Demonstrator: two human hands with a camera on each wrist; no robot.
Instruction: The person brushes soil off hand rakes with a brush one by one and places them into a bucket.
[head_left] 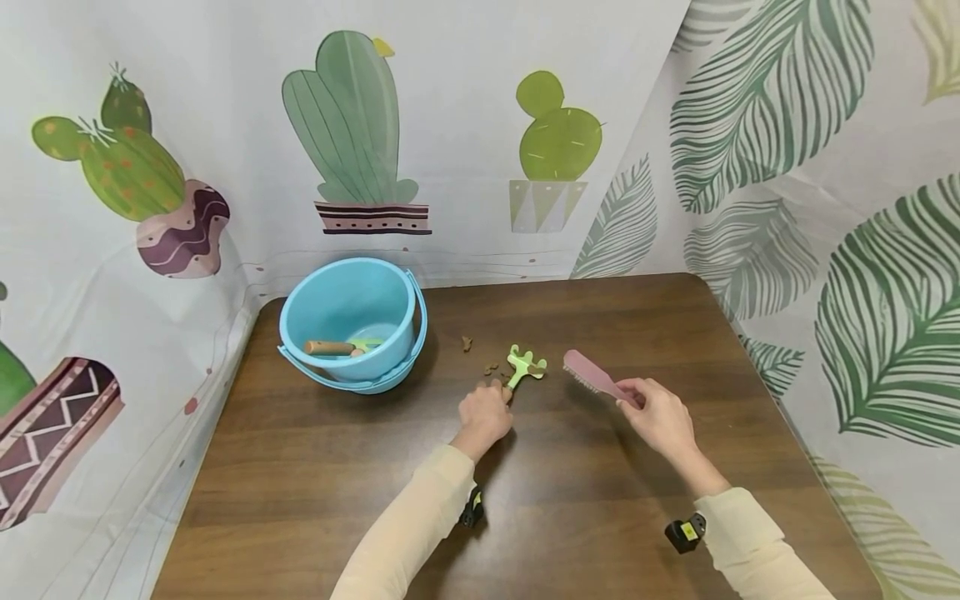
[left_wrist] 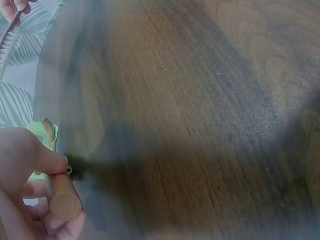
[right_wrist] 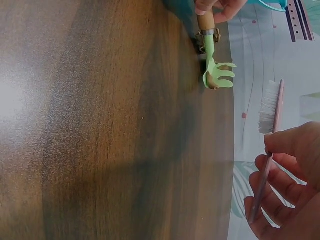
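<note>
Green and wooden-handled, a rake (head_left: 522,364) sits in the curled fingers of the left hand (head_left: 486,413), its prongs reaching toward one o'clock. The right hand (head_left: 662,418) pinches a pink brush (head_left: 598,377) by its handle, the bristled head out at ten o'clock. From the left hand, brown crumbs (head_left: 467,342) lie near twelve and a blue bucket (head_left: 348,292) stands at ten on the tabletop (head_left: 577,517).

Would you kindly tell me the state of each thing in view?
Green rake: gripped in the left hand, brown crumbs on its head.
Pink brush: held in the right hand, off the table.
Blue bucket: upright, without a lid, handle lowered.
Wooden-handled tool: inside the bucket.
Other brown crumbs: loose on the table.
</note>
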